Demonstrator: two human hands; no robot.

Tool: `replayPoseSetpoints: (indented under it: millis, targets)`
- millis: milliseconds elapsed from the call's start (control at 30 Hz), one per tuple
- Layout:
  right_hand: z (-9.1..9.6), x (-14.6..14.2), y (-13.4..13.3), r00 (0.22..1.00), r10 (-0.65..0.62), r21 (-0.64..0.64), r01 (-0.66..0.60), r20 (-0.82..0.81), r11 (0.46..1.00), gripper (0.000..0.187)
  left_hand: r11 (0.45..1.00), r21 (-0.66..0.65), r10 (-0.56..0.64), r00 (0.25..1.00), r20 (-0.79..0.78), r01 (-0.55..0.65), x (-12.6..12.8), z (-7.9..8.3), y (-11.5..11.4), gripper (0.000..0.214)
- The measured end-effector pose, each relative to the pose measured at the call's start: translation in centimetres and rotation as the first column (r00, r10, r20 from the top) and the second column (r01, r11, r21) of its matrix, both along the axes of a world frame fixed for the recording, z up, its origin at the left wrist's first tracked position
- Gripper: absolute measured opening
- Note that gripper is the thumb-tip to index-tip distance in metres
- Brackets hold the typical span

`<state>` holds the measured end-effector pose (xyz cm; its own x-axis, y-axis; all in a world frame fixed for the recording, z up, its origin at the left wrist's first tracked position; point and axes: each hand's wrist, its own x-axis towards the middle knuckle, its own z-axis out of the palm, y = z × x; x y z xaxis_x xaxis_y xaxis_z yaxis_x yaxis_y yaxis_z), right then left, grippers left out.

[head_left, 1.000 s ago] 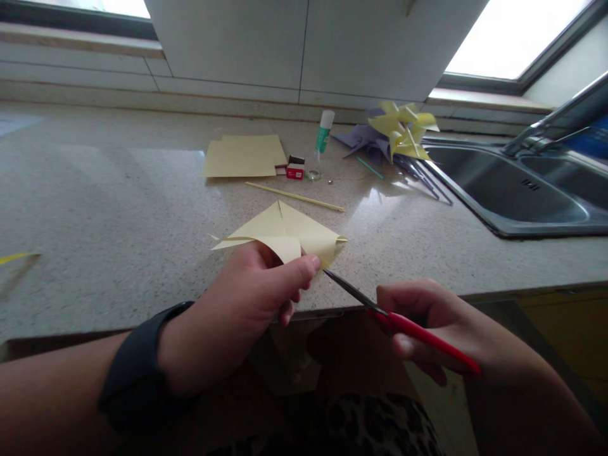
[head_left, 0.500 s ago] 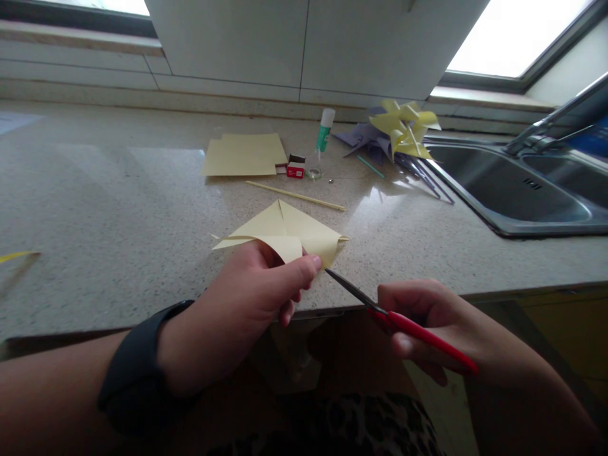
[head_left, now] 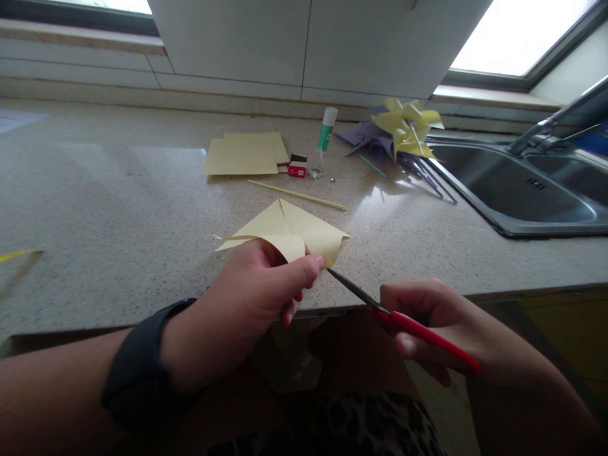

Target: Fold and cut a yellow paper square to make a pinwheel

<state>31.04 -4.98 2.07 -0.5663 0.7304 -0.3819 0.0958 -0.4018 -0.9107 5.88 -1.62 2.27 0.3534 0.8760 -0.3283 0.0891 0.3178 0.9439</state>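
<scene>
A pale yellow sheet of paper [head_left: 311,225], slit and with one flap curling up, rests near the counter's front edge. My left hand [head_left: 266,285] pinches its near corner between thumb and fingers. In my right hand [head_left: 432,323] are red-handled scissors [head_left: 361,294], their blades pointing left at the paper's near corner beside my left thumb. The blades look closed or nearly so, and their tips lie partly behind the thumb and paper. Just beyond the paper lies a thin yellow stick [head_left: 299,194].
Farther back on the counter [head_left: 118,209] are stacked yellow sheets [head_left: 242,156], a small red box [head_left: 297,166], a tape roll [head_left: 315,172] and a glue stick [head_left: 325,130]. Yellow and purple pinwheels [head_left: 408,126] lie beside the metal sink [head_left: 503,225]. A yellow strip [head_left: 19,254] is at left.
The view has shifted very slightly. Both hands, the paper and the scissors keep nearly the same places; the paper's right corner sits a little differently.
</scene>
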Motion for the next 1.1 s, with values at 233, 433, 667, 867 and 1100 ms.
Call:
replayPoseSetpoints:
  millis: [233, 433, 667, 867, 1100]
  targets:
    - [-0.2, 0.1, 0.0, 0.998, 0.008, -0.041, -0.011, -0.058, 0.999, 0.026, 1.0, 0.001, -0.013, 1.0, 0.017, 0.013, 0.1, 0.3, 0.2, 0.039]
    - [-0.3, 0.1, 0.0, 0.996, 0.014, -0.056, -0.019, -0.086, 0.998, 0.027, 0.999, 0.005, -0.032, 0.997, 0.067, 0.032, 0.1, 0.2, 0.2, 0.036]
    - [-0.7, 0.4, 0.0, 0.994, -0.004, -0.08, -0.005, -0.111, 0.997, 0.029, 0.999, 0.003, -0.04, 0.996, 0.082, 0.04, 0.2, 0.3, 0.3, 0.034]
    - [-1.1, 0.8, -0.2, 0.994, 0.012, -0.087, -0.022, -0.109, 0.996, 0.03, 0.998, -0.041, -0.042, 0.995, 0.091, 0.046, 0.0, 0.3, 0.3, 0.031]
    - [-0.9, 0.5, -0.1, 0.993, 0.027, -0.075, -0.036, -0.118, 0.997, 0.022, 0.996, -0.022, -0.089, 0.992, 0.093, 0.092, 0.2, 0.7, 0.5, 0.028]
